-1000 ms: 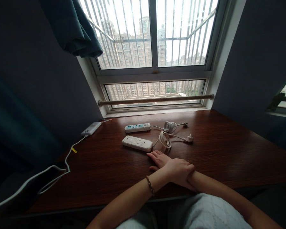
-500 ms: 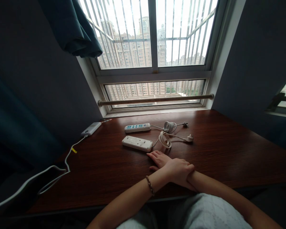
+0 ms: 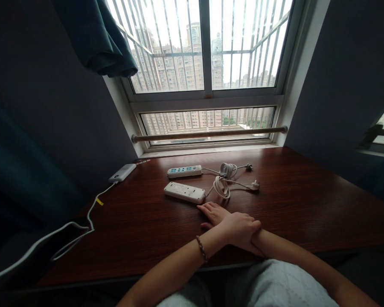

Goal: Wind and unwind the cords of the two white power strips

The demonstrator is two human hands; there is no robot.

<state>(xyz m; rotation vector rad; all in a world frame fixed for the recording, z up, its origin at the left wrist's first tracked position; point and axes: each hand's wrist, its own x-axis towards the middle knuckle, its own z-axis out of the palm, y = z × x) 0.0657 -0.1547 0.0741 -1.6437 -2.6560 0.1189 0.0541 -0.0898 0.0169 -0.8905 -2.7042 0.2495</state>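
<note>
My arms lie crossed on the dark wooden table (image 3: 307,204). My right hand (image 3: 212,212) rests flat on the wood with its fingers stretched out, just short of a white power strip (image 3: 184,192). My left hand (image 3: 240,230), a braided bracelet on its wrist, lies over my right wrist with the fingers curled round it. The strip's cord is wound in a coil (image 3: 222,187) and ends in a plug (image 3: 254,185).
A second power strip with blue sockets (image 3: 184,171) lies farther back with its own coiled cord (image 3: 228,169). A white device (image 3: 122,172) sits at the left rear, its cable (image 3: 89,217) trailing off the table's left edge. A barred window and a wooden rod (image 3: 208,134) stand behind.
</note>
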